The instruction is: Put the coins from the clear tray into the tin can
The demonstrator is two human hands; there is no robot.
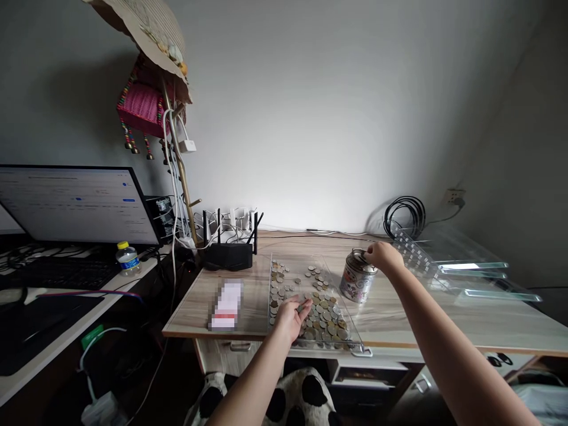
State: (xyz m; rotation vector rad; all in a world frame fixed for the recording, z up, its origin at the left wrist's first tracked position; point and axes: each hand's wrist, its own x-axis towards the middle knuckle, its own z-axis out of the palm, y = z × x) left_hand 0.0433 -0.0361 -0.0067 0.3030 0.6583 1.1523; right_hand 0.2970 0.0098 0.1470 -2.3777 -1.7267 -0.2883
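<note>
A clear acrylic tray (pixel 274 327) holds many silver and brass-coloured coins (pixel 326 313), heaped toward its front right and scattered along its left side. Above its middle, my left hand (pixel 290 319) is turned partly palm up with the fingers stretched out; no object shows in it. My right hand (pixel 385 258) is at the top of a patterned metal tin (pixel 356 283), which stands upright just right of the tray. Its fingers are closed together at the tin's rim, and whatever they pinch is too small or hidden to make out.
A pixelated white slip (pixel 227 305) lies left of the tray. Behind it stands a black router (pixel 228 255). Stacked clear acrylic drawers (pixel 461 266) and a coiled black cable (pixel 403 217) sit at the right. A monitor (pixel 75 204) and a bottle (pixel 128 260) occupy the left desk.
</note>
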